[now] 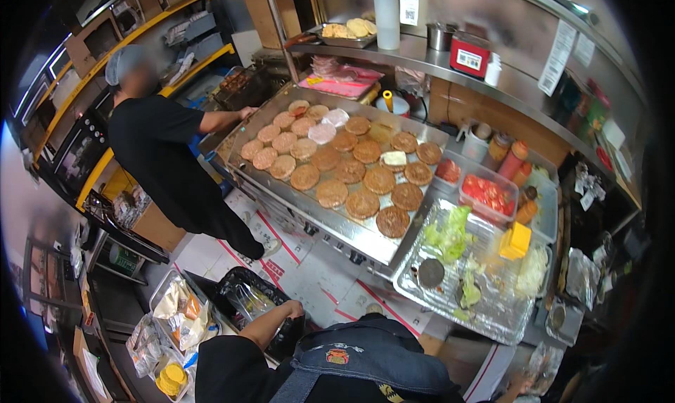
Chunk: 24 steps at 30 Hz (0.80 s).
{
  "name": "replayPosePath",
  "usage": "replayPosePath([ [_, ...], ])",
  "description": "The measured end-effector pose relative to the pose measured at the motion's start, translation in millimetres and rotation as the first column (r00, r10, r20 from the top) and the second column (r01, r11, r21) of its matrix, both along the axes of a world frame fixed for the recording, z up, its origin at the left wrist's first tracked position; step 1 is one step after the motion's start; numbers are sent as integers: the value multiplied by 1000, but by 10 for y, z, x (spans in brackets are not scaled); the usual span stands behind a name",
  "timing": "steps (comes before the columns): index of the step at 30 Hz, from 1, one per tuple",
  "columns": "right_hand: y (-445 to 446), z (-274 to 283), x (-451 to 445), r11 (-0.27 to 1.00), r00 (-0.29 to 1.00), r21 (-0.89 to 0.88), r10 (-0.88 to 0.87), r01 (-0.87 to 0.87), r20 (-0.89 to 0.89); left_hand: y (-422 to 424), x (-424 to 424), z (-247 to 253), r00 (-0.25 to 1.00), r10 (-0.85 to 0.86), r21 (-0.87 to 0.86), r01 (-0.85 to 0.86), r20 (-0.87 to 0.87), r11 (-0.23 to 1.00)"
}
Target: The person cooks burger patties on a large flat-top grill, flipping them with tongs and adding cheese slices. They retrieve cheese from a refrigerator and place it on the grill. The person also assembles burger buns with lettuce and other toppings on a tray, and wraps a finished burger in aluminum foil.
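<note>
My left hand (294, 309) is at the rim of a black bin (289, 333) lined with a black bag. Its fingers look curled, but whether they grip the rim or liner is unclear. Clear plastic wrapping (257, 300) lies inside the bin. At the bottom right, my right hand (521, 385) is small and blurred beside a clear plastic bag (544, 366); contact is uncertain. Ahead stands a flat griddle (364, 239) bearing many patties (332, 193), one topped with a pale slab (394, 158). A foil-lined tray (501, 318) holds lettuce (448, 234) and yellow cheese slices (515, 240).
A co-worker (158, 134) stands at the griddle's left end, one hand by its edge. Tubs of sliced tomato (488, 194) and sauce bottles (512, 160) sit at right. A steel shelf (411, 55) overhangs the back. Behind the bin lies a tray of wrapped food (184, 313).
</note>
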State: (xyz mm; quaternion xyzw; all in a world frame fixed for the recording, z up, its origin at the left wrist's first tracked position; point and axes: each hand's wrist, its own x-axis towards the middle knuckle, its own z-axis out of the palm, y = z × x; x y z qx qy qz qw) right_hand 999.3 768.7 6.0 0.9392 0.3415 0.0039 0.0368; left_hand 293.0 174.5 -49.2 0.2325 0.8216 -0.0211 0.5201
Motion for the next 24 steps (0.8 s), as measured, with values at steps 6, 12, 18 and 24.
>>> replayPosePath([
  [6, 10, 307, -364, 968, 999, 247, 41, -45, 21, 472, -391, 272, 986, 159, 239, -140, -60, 961],
  [12, -96, 852, -989, 691, 946, 697, 319, -190, -58, 16, -649, -583, 909, 277, 49, -307, 313, 951],
  [18, -64, 1399, -2211, 393, 583, 917, 762, -70, -282, 97, -1195, -587, 958, 217, 97, -238, 189, 966],
  [24, -546, 1811, -4625, 339, 85, 941, 938, -26, -335, -216, -2057, -861, 945, 300, 238, -323, 130, 916],
])
